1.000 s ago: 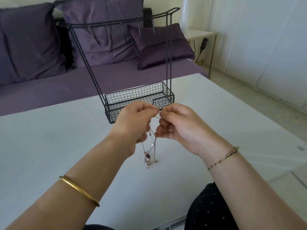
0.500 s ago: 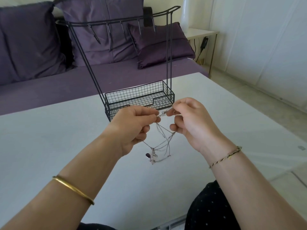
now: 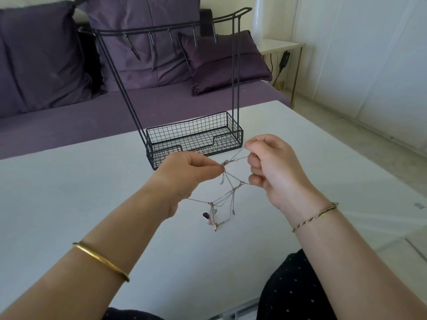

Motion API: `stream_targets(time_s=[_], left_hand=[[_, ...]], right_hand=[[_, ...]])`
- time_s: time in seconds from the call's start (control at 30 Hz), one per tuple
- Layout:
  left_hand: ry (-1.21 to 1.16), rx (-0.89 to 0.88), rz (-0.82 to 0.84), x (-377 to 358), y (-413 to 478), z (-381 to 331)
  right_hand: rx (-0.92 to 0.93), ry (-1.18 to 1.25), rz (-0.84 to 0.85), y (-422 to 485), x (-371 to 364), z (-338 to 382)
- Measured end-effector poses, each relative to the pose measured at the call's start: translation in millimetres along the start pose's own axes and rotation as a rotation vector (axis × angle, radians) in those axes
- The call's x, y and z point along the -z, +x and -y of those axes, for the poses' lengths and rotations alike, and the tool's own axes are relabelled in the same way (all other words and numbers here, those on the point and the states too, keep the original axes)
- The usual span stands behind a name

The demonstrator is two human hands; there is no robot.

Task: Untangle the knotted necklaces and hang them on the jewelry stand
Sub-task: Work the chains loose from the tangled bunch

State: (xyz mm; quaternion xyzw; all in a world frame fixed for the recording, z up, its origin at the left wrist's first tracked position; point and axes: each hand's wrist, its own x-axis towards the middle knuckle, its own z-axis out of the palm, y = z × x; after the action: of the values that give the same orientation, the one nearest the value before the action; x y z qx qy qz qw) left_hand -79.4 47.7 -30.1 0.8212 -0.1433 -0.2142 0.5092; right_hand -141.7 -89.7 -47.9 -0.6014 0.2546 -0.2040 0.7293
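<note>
Here, the left hand [image 3: 184,174] pinches a knot of the thin silvery necklaces [image 3: 227,195]; the right hand [image 3: 272,167] grips strands beside it. The tangle with a purple teardrop pendant [image 3: 205,215] dangles between them. A black wire stand [image 3: 194,139] sits just beyond.

Looking across a white bench [image 3: 69,204] to a purple sofa [image 3: 69,125] just behind. Noting a left cushion [image 3: 39,63] and a middle cushion [image 3: 138,19] leaning upright, and a right cushion [image 3: 221,63] lying lower. Spotting a white side table [image 3: 279,45] beyond, carrying a white cylinder [image 3: 262,19], with a black adapter [image 3: 284,58] hanging beneath. Catching dark dotted fabric [image 3: 295,292] at the near edge.
</note>
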Motion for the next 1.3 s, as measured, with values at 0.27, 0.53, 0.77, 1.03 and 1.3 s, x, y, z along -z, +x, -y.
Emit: stream_targets(time_s=[0.27, 0.53, 0.77, 1.03, 1.3], left_hand=[[-0.066, 0.038, -0.029, 2, 1, 1], [0.051, 0.044, -0.004, 3, 3, 5], [-0.096, 0.131, -0.028, 1, 9, 9], [0.047, 0.039, -0.274, 19, 18, 25], [0.395, -0.039, -0.197, 28, 21, 45]], right_hand=[[-0.005, -0.003, -0.040, 0, 0, 0], [0.000, 0.062, -0.074, 4, 1, -2], [-0.069, 0.102, -0.090, 8, 6, -5], [-0.070, -0.029, -0.138, 15, 20, -11], [-0.021, -0.129, -0.194, 19, 24, -15]])
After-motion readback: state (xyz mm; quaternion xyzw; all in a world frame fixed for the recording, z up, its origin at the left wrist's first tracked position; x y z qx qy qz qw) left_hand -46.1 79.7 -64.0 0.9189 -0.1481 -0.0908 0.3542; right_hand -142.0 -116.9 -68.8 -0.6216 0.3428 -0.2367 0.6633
